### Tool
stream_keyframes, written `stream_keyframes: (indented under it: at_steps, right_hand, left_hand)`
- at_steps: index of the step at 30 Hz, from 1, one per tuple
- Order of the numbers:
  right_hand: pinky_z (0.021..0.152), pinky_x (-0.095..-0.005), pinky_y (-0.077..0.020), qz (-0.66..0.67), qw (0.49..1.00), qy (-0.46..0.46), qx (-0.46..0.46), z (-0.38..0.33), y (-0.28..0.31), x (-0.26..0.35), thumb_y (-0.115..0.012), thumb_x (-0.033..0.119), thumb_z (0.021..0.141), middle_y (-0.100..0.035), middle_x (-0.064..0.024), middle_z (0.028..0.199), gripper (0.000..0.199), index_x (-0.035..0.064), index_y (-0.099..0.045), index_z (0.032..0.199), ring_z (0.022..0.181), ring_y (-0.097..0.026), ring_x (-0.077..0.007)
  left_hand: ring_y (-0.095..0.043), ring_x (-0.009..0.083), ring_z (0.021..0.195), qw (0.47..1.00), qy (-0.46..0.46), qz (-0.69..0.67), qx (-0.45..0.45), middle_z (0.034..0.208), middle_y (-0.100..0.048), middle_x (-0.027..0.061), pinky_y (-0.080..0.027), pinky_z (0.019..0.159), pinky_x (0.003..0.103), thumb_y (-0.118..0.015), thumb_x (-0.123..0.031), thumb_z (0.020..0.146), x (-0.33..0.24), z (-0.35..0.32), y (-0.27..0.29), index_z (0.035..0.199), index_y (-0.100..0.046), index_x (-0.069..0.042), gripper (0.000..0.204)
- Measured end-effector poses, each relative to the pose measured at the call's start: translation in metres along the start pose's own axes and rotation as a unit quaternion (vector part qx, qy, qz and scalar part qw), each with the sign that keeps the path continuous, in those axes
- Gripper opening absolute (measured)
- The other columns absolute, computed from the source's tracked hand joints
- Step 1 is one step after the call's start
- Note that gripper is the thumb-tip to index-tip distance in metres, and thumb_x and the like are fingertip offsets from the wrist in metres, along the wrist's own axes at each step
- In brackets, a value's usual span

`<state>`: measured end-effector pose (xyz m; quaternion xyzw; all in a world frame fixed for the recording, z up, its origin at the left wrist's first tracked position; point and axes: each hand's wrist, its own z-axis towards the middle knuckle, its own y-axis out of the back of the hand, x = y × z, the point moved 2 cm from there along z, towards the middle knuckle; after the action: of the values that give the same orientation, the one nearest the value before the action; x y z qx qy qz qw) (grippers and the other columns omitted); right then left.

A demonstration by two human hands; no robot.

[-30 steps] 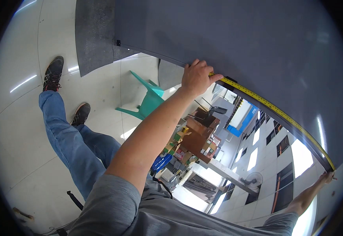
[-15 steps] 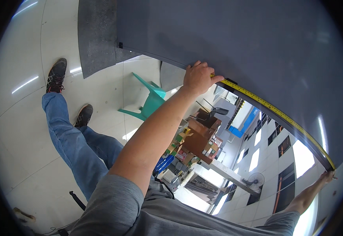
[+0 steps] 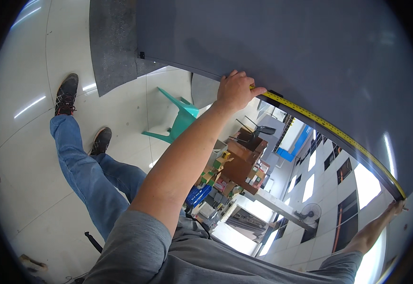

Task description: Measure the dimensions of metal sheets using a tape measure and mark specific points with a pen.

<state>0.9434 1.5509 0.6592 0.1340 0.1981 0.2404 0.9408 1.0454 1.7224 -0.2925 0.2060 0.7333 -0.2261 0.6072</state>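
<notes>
Pinning a long yellow tape-measure blade (image 3: 320, 121), the bare left hand (image 3: 237, 90) curls its fingers over the edge of a large, smooth, dark-grey flat panel (image 3: 273, 42), thumb laid along the blade. Well apart from it, the bare right hand (image 3: 396, 208) touches the blade's far end at the panel's corner; it is too small there to tell whether its fingers are closed. Between them the blade follows the panel's edge, its bend probably due partly to the fisheye lens. Such a hold should work best with the blade taut, flat and parallel to the edge, the left thumb firm and the far end flush; slack or twist would likely spoil the reading. Beyond stand a green plastic seat (image 3: 184, 120) on the pale tiled floor (image 3: 22, 137) and a round fan (image 3: 310, 213).
</notes>
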Motion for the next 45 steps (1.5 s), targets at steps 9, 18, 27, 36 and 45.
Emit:
stream_keyframes:
  at_steps: [9,18,27,36,45]
  right_hand:
    - [0.079,-0.029,-0.0518,0.062,0.998,-0.027,-0.013,0.01,0.002,0.011,-0.061,0.034,0.099,-0.068,-0.0042,0.108,0.032,0.0063,-0.065,0.114,0.093,-0.066,-0.018]
    - [0.081,-0.029,-0.0536,0.123,0.99,-0.067,-0.027,0.002,-0.005,0.019,-0.066,0.031,0.097,-0.068,-0.0051,0.112,0.032,0.0048,-0.065,0.116,0.097,-0.067,-0.0187]
    - [0.085,-0.0291,-0.0548,-0.033,0.999,0.033,-0.025,0.058,0.011,0.002,-0.07,0.026,0.094,-0.068,-0.0053,0.116,0.033,0.0045,-0.065,0.118,0.1,-0.068,-0.0187]
    - [0.088,-0.0295,-0.0544,-0.112,0.992,0.065,0.012,0.06,0.002,-0.019,-0.068,0.027,0.095,-0.067,-0.0043,0.121,0.034,0.0095,-0.064,0.124,0.105,-0.067,-0.0186]
    - [0.091,-0.0298,-0.0537,0.027,0.999,-0.035,0.032,0.05,-0.006,-0.007,-0.064,0.031,0.097,-0.066,-0.0032,0.127,0.035,0.0152,-0.062,0.129,0.11,-0.066,-0.0191]
  left_hand:
    - [-0.063,0.0236,0.1,1.0,0.007,0.0,0.029,0.094,-0.067,0.0041,-0.048,0.091,0.041,-0.062,-0.062,0.093,0.001,0.003,0.006,0.089,-0.077,-0.012,0.053]
    - [-0.063,0.0257,0.102,0.999,0.02,-0.013,0.049,0.098,-0.07,0.0058,-0.047,0.093,0.043,-0.062,-0.061,0.093,0.0,0.004,0.011,0.09,-0.077,-0.011,0.052]
    - [-0.063,0.0262,0.104,0.998,0.019,-0.022,0.053,0.1,-0.071,0.0063,-0.047,0.093,0.044,-0.061,-0.061,0.094,0.002,0.004,0.006,0.091,-0.077,-0.011,0.053]
    - [-0.064,0.0263,0.104,0.998,0.021,-0.009,0.054,0.099,-0.071,0.0063,-0.048,0.093,0.043,-0.06,-0.062,0.094,-0.006,0.005,0.014,0.091,-0.077,-0.012,0.053]
    - [-0.064,0.0264,0.103,0.999,0.018,-0.005,0.048,0.099,-0.071,0.0064,-0.048,0.092,0.044,-0.06,-0.062,0.094,-0.003,0.002,0.015,0.091,-0.078,-0.012,0.053]
